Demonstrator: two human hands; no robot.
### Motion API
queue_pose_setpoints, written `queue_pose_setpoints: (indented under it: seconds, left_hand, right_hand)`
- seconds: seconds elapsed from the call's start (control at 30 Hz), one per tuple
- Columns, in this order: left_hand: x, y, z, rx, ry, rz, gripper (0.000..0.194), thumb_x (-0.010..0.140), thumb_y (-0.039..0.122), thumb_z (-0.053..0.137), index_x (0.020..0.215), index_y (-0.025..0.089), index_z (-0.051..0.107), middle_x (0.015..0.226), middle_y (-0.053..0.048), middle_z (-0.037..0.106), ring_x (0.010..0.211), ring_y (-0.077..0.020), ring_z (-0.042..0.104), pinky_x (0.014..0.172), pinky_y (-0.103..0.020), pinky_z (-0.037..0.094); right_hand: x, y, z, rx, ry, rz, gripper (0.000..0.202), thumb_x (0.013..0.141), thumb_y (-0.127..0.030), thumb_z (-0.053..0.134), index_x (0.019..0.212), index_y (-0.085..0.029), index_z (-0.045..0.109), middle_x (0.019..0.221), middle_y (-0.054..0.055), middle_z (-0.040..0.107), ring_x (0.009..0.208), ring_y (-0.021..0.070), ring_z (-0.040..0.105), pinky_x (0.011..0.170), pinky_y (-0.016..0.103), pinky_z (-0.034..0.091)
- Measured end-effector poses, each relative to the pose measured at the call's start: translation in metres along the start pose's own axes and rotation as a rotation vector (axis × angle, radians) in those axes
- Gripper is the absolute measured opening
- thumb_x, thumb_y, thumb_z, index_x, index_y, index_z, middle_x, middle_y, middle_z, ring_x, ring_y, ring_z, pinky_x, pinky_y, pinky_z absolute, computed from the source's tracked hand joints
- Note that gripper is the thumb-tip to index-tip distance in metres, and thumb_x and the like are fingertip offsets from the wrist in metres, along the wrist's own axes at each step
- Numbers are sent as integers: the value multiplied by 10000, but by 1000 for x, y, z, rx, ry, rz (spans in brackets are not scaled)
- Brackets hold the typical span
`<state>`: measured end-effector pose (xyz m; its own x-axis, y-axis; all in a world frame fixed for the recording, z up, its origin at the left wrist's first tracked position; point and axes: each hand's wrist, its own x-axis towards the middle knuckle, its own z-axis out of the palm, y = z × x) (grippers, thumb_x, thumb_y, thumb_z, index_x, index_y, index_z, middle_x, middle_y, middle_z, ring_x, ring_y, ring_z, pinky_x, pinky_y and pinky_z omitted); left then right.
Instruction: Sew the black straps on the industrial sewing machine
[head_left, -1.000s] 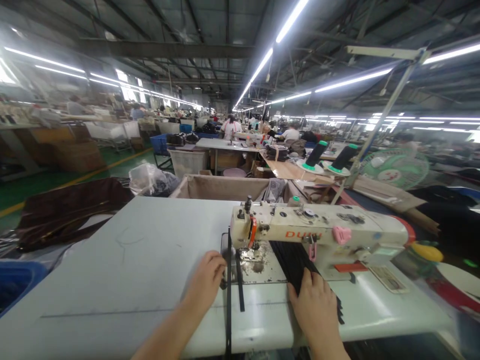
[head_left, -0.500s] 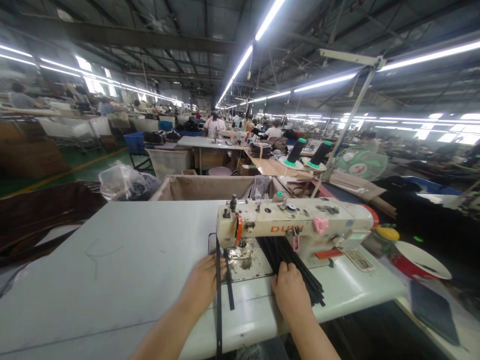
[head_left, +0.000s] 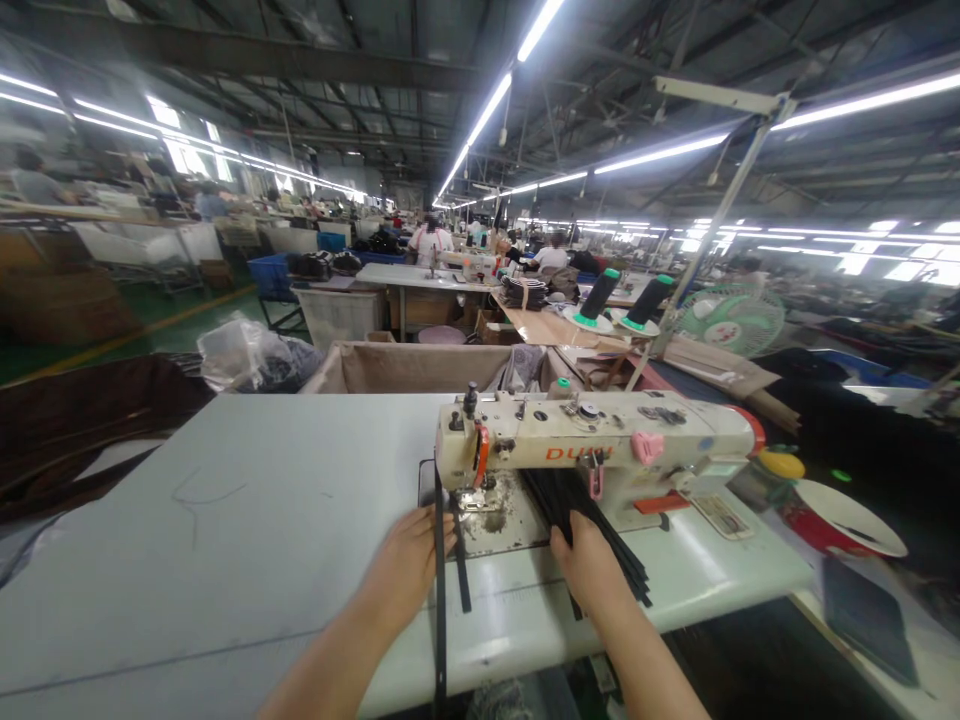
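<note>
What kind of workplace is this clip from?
Most likely a garment or leather-goods sewing factory: an industrial sewing machine on a white table, big thread cones behind it, and rows of similar stations under strip lights. Both hands rest on black strips.

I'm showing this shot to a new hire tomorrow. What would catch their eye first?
Probably the cream sewing machine at centre on the white table, with the left hand beside a black strap under its needle. The right hand rests on a bundle of black strips under the machine's arm. Behind, two black thread cones and long ceiling lights stand out.
</note>
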<state>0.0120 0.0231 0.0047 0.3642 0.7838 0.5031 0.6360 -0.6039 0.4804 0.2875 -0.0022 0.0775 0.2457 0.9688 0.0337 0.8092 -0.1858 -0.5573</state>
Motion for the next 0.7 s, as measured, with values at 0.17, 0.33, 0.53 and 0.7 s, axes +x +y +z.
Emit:
queue_pose_setpoints:
  seconds: [0.17, 0.33, 0.53, 0.7]
  left_hand:
    - [1, 1, -2, 11, -28, -11, 314, 1035, 314, 504, 1229, 252, 743, 1227, -63, 774, 1231, -260, 686, 1120, -506, 538]
    - [1, 2, -3, 50, -68, -4, 323, 1043, 301, 479, 1221, 240, 742, 1248, -69, 765, 1250, -259, 674, 1123, -507, 534]
    - [-11, 6, 2, 199, -89, 71, 389, 1022, 353, 549, 1361, 189, 645, 1396, -116, 679, 1350, -307, 596, 1150, -556, 489]
    - [-15, 6, 5, 251, -111, 89, 441, 1012, 401, 565, 1385, 172, 616, 1420, -131, 659, 1343, -314, 602, 1147, -548, 495]
  right_hand:
    - [-15, -9, -6, 649, -190, 155, 189, 909, -411, 515, 843, -233, 514, 611, 3, 676, 504, 152, 561, 497, 263, 400]
    - [-47, -15, 7, 1077, -225, 319, 305, 813, -445, 743, 846, -162, 635, 611, -20, 666, 492, 56, 514, 486, 166, 399]
    - [-90, -8, 24, 1340, -293, 593, 501, 575, -433, 974, 860, -116, 713, 721, 35, 744, 597, 69, 663, 574, 142, 537]
    - [-114, 6, 34, 1379, -335, 727, 479, 499, -417, 1004, 731, -147, 684, 640, 24, 729, 547, 125, 683, 467, 173, 509]
